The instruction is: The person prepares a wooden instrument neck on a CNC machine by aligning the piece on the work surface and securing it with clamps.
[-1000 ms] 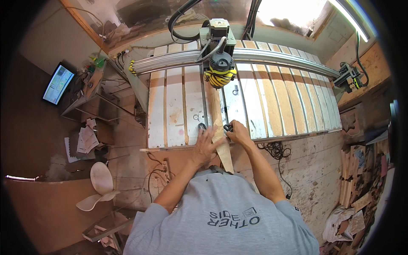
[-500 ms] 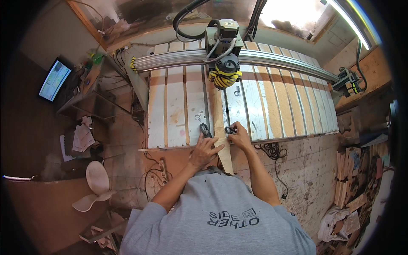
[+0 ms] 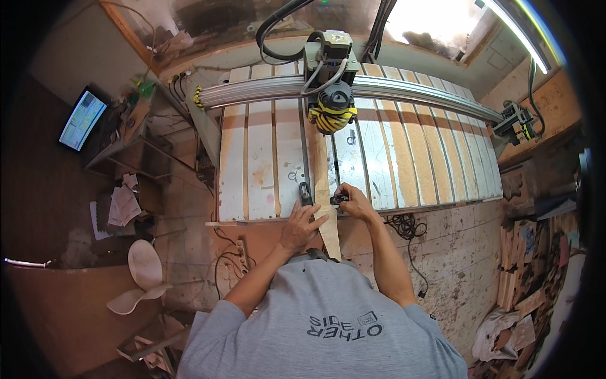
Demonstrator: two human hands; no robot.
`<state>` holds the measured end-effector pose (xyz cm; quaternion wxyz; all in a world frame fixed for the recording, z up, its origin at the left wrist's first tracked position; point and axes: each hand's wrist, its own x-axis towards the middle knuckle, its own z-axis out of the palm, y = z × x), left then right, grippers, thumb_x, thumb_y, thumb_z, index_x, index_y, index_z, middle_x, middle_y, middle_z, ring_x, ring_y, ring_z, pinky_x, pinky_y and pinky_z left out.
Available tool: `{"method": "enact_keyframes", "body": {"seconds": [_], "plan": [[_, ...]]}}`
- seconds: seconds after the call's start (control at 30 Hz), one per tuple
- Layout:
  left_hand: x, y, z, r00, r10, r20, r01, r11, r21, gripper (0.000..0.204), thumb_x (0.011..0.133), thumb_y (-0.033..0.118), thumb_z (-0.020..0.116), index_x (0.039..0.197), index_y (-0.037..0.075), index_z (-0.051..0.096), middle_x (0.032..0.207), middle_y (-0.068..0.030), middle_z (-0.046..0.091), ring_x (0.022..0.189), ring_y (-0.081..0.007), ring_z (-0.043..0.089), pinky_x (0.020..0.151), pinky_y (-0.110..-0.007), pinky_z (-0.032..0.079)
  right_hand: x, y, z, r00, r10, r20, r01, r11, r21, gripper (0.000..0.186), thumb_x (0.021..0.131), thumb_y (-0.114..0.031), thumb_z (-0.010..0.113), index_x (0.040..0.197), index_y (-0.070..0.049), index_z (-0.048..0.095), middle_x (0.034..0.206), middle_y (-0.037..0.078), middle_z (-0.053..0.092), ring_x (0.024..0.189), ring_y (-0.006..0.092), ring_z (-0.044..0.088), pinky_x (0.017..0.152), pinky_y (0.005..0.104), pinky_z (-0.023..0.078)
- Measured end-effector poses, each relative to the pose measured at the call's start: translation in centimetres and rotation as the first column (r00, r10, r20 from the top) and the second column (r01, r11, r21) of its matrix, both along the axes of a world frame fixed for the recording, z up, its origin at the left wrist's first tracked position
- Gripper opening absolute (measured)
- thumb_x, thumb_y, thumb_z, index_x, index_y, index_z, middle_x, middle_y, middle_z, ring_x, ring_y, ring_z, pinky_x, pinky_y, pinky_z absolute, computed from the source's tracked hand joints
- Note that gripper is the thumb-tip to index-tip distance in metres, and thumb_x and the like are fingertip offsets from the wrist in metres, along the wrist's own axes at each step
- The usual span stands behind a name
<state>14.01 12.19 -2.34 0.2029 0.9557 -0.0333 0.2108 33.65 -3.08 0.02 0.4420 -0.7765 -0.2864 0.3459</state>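
A long pale wooden board (image 3: 327, 222) lies lengthwise on the bed of a CNC router, its tapered near end sticking out past the bed's front edge toward me. My left hand (image 3: 300, 228) rests at the board's left side with fingers spread, the tips touching its surface. A black clamp (image 3: 305, 192) sits close to the board's left edge, just beyond those fingers. On the right, my right hand (image 3: 355, 203) pinches a second black clamp (image 3: 339, 198) beside the board; the fingers partly cover it.
Over the bed (image 3: 255, 170) a metal gantry (image 3: 252, 93) carries the spindle (image 3: 334, 104) with a yellow-and-black striped cover. A monitor (image 3: 83, 120) and a white chair (image 3: 144, 265) stand left. Cables (image 3: 407, 226) hang at the front edge; wood offcuts (image 3: 517, 265) are stacked at right.
My right hand and its clamp have shifted slightly left, closer to the board. The left clamp now stands straighter along the board, and my left hand has moved a little left.
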Motion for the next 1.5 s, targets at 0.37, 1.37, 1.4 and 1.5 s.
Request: {"method": "enact_keyframes", "body": {"seconds": [0.37, 1.37, 1.4, 1.5], "plan": [[0.1, -0.3, 0.1, 1.000, -0.002, 0.008, 0.002, 1.000, -0.025, 0.051, 0.075, 0.009, 0.075, 0.124, 0.022, 0.069, 0.130, -0.0098, 0.059, 0.118, -0.0273, 0.058, 0.111, -0.054, 0.043, 0.9, 0.5, -0.5, 0.986, 0.156, 0.061, -0.153, 0.987, -0.047, 0.036, 0.066, -0.002, 0.066, 0.102, 0.000, 0.061, 0.088, 0.008, 0.065, 0.082, 0.0180, 0.060, 0.076, 0.0310, 0.050], [-0.1, -1.3, 0.0, 0.997, 0.033, -0.075, -0.052, 0.966, -0.254, 0.057, 0.076, 0.000, 0.071, 0.127, 0.025, 0.069, 0.134, -0.0168, 0.050, 0.120, -0.0382, 0.057, 0.104, -0.043, 0.050, 1.3, -0.8, 4.3, 0.814, 0.316, 0.488, -0.252, 0.948, -0.194, 0.024, 0.075, -0.004, 0.067, 0.099, -0.006, 0.069, 0.093, 0.018, 0.064, 0.088, 0.0370, 0.066, 0.080, 0.0458, 0.054], [-0.1, -1.3, -0.1, 0.997, 0.032, -0.072, -0.050, 0.965, -0.256, 0.057, 0.076, 0.000, 0.071, 0.127, 0.025, 0.070, 0.134, -0.0169, 0.050, 0.120, -0.0382, 0.057, 0.103, -0.043, 0.051, 1.3, -0.8, 4.1, 0.806, 0.313, 0.503, -0.254, 0.950, -0.184, 0.023, 0.075, -0.002, 0.066, 0.098, -0.006, 0.069, 0.092, 0.018, 0.064, 0.087, 0.0371, 0.066, 0.080, 0.0460, 0.054], [-0.2, -1.4, 0.1, 0.997, 0.032, -0.075, -0.052, 0.958, -0.284, 0.056, 0.076, -0.001, 0.070, 0.126, 0.024, 0.070, 0.133, -0.0173, 0.050, 0.119, -0.0379, 0.056, 0.102, -0.043, 0.050, 1.2, -0.5, 3.8, 0.804, 0.298, 0.515, -0.232, 0.954, -0.189, 0.019, 0.075, 0.001, 0.064, 0.092, -0.005, 0.071, 0.090, 0.017, 0.064, 0.088, 0.0372, 0.066, 0.079, 0.0460, 0.054]]}}
